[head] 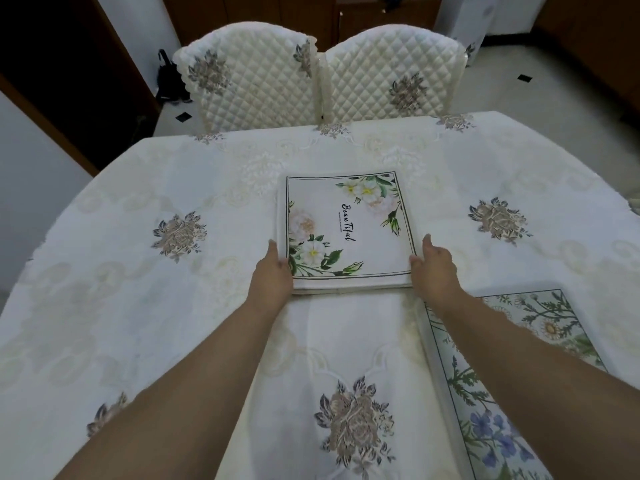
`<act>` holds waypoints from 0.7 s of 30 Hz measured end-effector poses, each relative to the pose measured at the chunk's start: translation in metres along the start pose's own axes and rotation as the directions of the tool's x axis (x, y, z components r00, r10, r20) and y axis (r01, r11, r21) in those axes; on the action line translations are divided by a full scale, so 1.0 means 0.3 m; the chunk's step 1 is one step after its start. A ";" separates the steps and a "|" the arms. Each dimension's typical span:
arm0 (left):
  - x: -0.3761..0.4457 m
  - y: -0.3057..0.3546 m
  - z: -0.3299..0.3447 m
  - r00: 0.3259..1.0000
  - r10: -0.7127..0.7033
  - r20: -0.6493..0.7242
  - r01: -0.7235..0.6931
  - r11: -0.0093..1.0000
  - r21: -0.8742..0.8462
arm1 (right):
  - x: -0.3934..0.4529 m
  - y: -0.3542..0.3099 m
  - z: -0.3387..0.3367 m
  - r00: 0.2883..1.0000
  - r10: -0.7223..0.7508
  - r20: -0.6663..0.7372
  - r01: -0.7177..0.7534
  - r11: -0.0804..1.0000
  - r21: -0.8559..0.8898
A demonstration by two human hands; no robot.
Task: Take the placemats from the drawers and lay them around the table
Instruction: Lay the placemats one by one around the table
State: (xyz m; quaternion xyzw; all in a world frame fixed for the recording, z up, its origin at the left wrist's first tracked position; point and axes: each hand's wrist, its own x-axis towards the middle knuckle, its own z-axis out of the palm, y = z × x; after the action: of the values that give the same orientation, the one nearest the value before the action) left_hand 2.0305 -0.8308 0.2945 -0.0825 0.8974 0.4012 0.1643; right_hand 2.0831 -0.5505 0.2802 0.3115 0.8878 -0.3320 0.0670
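A stack of white placemats [349, 230] with a black border, white flowers and the word "Beautiful" lies on the middle of the table [104, 306]. My left hand [273, 275] grips the stack's near left corner, thumb on top. At the near right corner my right hand [433, 268] holds the stack the same way. One placemat [540, 327] with daisies and blue flowers lies flat at the table's near right, partly under my right forearm.
The table wears a white embroidered cloth with grey flower motifs. Two quilted white chairs [249, 84] [391, 77] stand pushed in at the far side. Wooden cabinets line the back wall, and a dark bag [169, 81] sits on the floor at left.
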 end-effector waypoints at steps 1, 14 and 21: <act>0.000 -0.014 0.002 1.000 0.023 -0.020 -0.022 0.999 0.042 | -0.005 0.009 0.007 0.999 -0.005 -0.036 0.003 0.998 -0.064; -0.247 -0.078 -0.148 0.966 0.141 -0.218 -0.155 0.987 -0.049 | -0.335 -0.047 -0.038 0.984 -0.102 -0.148 0.144 0.941 0.306; -0.653 -0.522 -0.265 0.992 -0.086 -0.093 0.088 0.996 0.018 | -0.773 0.165 0.149 0.958 -0.273 0.083 0.257 0.952 0.165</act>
State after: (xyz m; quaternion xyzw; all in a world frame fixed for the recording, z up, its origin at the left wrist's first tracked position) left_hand 2.2388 -0.9911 0.3065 -0.1381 0.9039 0.3796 0.1410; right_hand 2.2936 -0.6679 0.2942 0.1758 0.8889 -0.4206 0.0441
